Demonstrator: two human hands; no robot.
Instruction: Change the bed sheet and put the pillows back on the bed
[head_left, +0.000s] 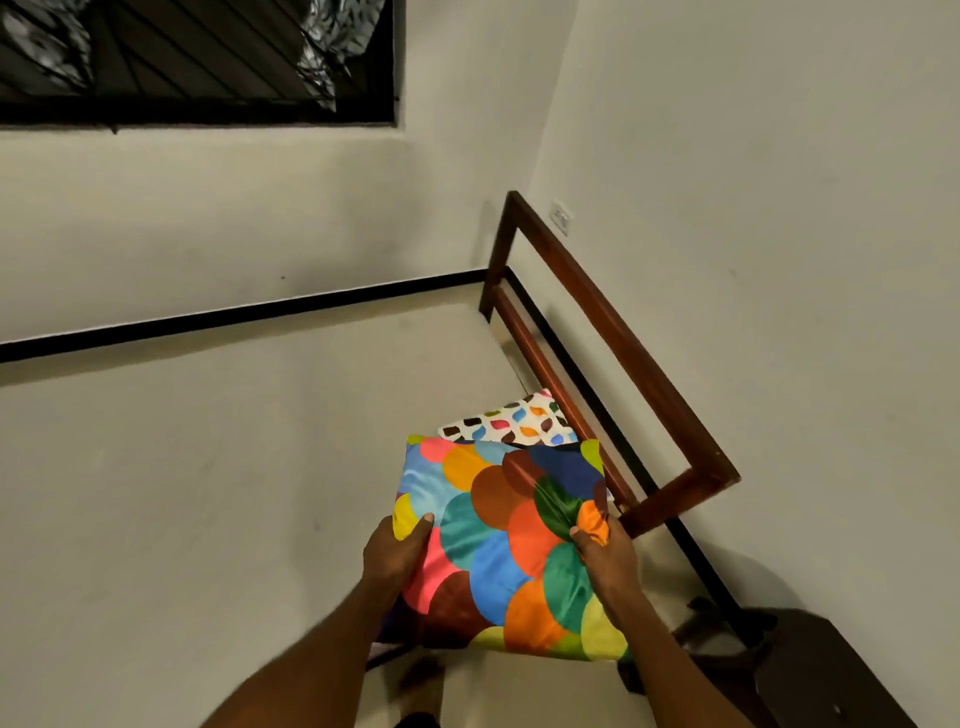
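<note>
A shiny pillow (506, 545) covered in multicoloured circles hangs over the near corner of the bed, held in both hands. My left hand (395, 553) grips its left edge, thumb on top. My right hand (605, 553) pinches a bunch of fabric at its right edge. Behind it, a white pillow (511, 418) with coloured leaf spots lies flat on the bed next to the headboard. The bed (208, 467) is covered by a plain cream sheet, smooth across its surface.
A dark wooden headboard frame (613, 332) runs along the right wall. A dark wooden piece of furniture (826, 670) stands at the bottom right. A barred window (197, 57) sits high on the far wall, and a wall socket (561, 214) is above the headboard.
</note>
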